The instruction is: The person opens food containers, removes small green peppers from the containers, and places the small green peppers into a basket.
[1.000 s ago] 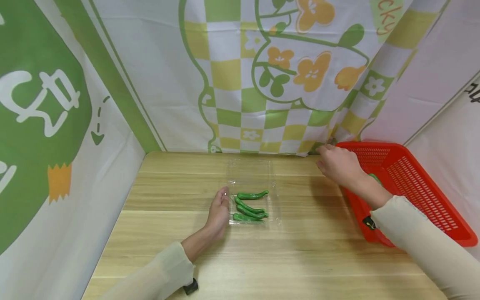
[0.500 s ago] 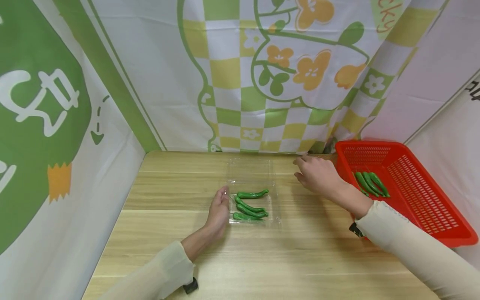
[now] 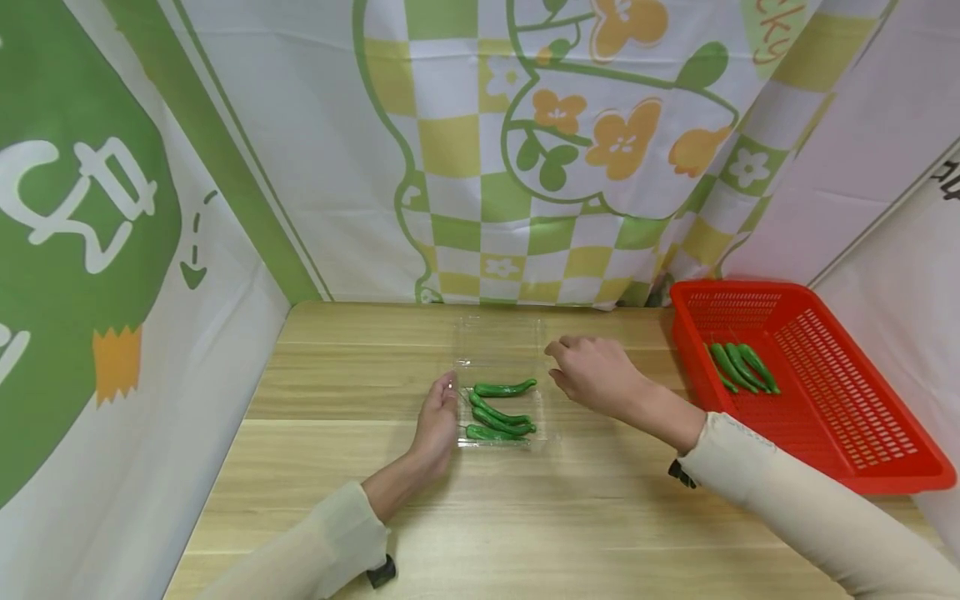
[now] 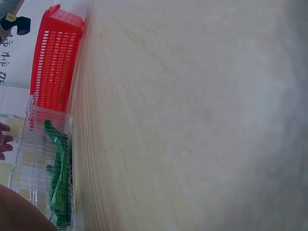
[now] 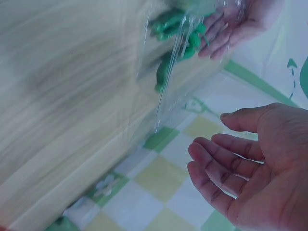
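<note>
On the table in the head view lies a clear plastic clamshell box (image 3: 546, 417), its lid (image 3: 498, 340) folded back toward the wall. Several green chili peppers (image 3: 498, 415) lie in its bottom half, stems pointing left. My left hand (image 3: 437, 425) rests against the box's left side; the right wrist view shows its fingers stretched out along the plastic. To the right of the lid my right hand (image 3: 596, 375) hovers, holding nothing. Its fingers (image 5: 224, 175) are loosely bent and the thumb stands apart from them in the right wrist view.
A red perforated basket (image 3: 862, 400) stands at the right, with several more green chili peppers (image 3: 742, 368) at its left end. Behind the wooden table (image 3: 337, 375) hangs a printed cloth wall (image 3: 487, 150), and another panel rises on the left.
My right hand has moved left from beside the basket to near the box's lid, uncovering the peppers in the basket. The left hand and the box have stayed in place.
</note>
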`<state>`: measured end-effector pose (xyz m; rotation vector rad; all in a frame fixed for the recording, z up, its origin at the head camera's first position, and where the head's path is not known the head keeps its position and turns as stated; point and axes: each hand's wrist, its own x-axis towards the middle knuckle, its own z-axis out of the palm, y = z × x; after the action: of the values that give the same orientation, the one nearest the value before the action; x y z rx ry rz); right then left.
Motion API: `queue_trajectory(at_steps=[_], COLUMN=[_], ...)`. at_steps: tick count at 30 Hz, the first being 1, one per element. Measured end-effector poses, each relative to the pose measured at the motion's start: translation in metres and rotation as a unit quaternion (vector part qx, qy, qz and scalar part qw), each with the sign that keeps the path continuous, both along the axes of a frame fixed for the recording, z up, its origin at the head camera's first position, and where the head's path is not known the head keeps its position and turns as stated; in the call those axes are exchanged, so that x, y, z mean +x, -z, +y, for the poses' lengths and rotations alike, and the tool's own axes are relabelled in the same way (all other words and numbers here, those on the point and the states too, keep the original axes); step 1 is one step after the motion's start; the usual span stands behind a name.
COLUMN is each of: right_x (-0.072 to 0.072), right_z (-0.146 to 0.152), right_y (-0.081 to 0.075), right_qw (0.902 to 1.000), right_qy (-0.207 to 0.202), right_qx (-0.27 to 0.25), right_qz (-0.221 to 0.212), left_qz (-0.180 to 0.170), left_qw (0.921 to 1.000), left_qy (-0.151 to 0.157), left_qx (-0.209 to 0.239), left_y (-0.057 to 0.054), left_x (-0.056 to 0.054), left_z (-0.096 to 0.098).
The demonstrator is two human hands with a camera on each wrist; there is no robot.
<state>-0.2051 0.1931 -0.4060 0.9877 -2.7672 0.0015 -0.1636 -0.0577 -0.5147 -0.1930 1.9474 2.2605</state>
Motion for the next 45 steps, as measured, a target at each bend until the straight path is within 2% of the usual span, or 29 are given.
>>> queue_trajectory(at_steps=[5,16,21,27,38,45], right_x=[0.005,0.008,0.011,0.010,0.008,0.010], right_z=[-0.014,-0.038,-0.048,-0.059,-0.071,-0.078], right_y=[0.008,0.020,0.024,0.033,0.050,0.058], right_qw=[0.9996,0.9974,0.9940,0.9857,0.9787,0.9789], right_qy=[-0.029,-0.062,-0.055,-0.054,-0.066,-0.044], right_qx=[0.006,0.004,0.022,-0.010,-0.037,-0.038], right_qz=[-0.003,-0.037,-0.092,-0.159,-0.191,-0.196], left_qz=[0.000,0.000,-0.002,0.000,-0.007,-0.004], left_qw=[1.0000,1.0000,0.9999,0.9999,0.9999,0.9999], left_qy=[0.000,-0.004,-0.011,-0.015,-0.010,-0.012], left_qx=[-0.004,-0.003,-0.001,-0.001,-0.002,-0.002], left_y=[0.001,0.000,-0.001,-0.003,-0.002,-0.002], left_x=[0.000,0.000,-0.001,-0.001,-0.001,-0.002], left_z=[0.000,0.001,0.002,0.002,0.001,0.001])
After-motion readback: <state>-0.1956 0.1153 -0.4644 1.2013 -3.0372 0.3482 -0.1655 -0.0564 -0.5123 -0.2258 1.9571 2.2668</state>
